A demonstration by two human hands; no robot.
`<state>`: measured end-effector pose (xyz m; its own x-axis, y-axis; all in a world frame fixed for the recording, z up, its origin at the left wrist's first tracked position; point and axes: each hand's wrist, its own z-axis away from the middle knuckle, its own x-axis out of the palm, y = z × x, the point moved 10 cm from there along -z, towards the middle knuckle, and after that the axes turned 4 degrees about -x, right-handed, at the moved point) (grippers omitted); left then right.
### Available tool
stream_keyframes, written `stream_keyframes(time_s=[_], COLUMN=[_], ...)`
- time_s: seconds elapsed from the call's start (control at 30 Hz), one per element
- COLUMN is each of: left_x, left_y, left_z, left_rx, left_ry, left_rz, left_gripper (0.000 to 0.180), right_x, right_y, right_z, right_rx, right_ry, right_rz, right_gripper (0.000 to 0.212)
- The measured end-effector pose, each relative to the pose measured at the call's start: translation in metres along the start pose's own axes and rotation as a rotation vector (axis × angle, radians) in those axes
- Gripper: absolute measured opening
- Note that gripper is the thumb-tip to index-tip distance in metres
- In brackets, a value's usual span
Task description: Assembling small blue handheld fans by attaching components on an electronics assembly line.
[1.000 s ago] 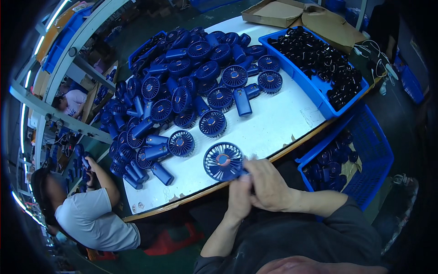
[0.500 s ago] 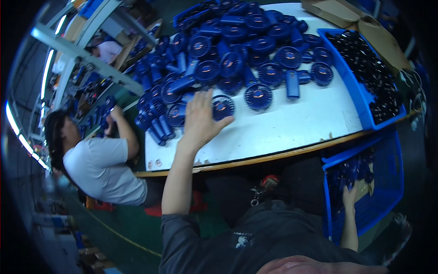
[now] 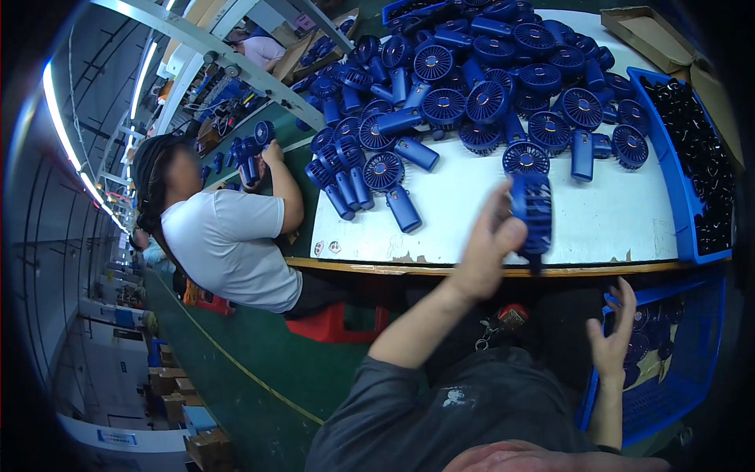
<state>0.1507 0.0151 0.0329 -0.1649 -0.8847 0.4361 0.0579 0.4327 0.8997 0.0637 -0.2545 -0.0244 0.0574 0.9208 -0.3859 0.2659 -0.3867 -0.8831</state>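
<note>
My left hand point(image 3: 486, 250) grips a blue handheld fan point(image 3: 536, 211) just above the front edge of the white table point(image 3: 456, 208). The fan stands on edge, its caged head blurred by motion; my fingers are partly hidden behind it. My right hand point(image 3: 612, 334) holds nothing, its fingers spread, beside the table edge and over the near side of a blue crate point(image 3: 696, 370) with several fans in it. Behind my left hand, a large heap of similar blue fans point(image 3: 444, 108) covers the back of the table. One loose fan point(image 3: 403, 208) lies nearer the front.
At the table's right stands a blue bin point(image 3: 678, 185) full of small black parts, with an open cardboard box point(image 3: 649, 35) behind it. A co-worker in a white shirt point(image 3: 232, 236) sits to the left holding a fan. Red stools point(image 3: 338, 324) stand beneath the table edge.
My left hand has moved right from the heap and now has a fan in its grip. My right hand has come up out of the crate, empty. The whole view has shifted.
</note>
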Motion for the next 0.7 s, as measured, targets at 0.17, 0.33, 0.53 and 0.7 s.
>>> stream_keyframes(time_s=[0.17,0.33,0.53,0.7], left_x=[0.043,0.013,0.015,0.096], left_y=[-0.070,-0.037,-0.123,-0.110], left_z=[0.030,0.024,0.030,0.035], left_rx=[-0.080,0.029,-0.540,-0.408], left_ry=[-0.040,0.051,0.037,-0.249], left_rz=[0.246,0.041,0.420,0.592], left_gripper=[0.095,0.090,0.064,0.082], right_x=[0.066,0.083,0.102,0.073], right_y=[-0.034,-0.068,-0.096,-0.081], right_z=[-0.023,-0.024,-0.025,-0.060], right_rx=[-0.156,-0.293,-0.496,-0.336], right_ry=[-0.077,-0.234,-0.656,-0.702], right_rz=[0.005,0.002,0.168,0.292], right_gripper=[0.055,0.039,0.037,0.040])
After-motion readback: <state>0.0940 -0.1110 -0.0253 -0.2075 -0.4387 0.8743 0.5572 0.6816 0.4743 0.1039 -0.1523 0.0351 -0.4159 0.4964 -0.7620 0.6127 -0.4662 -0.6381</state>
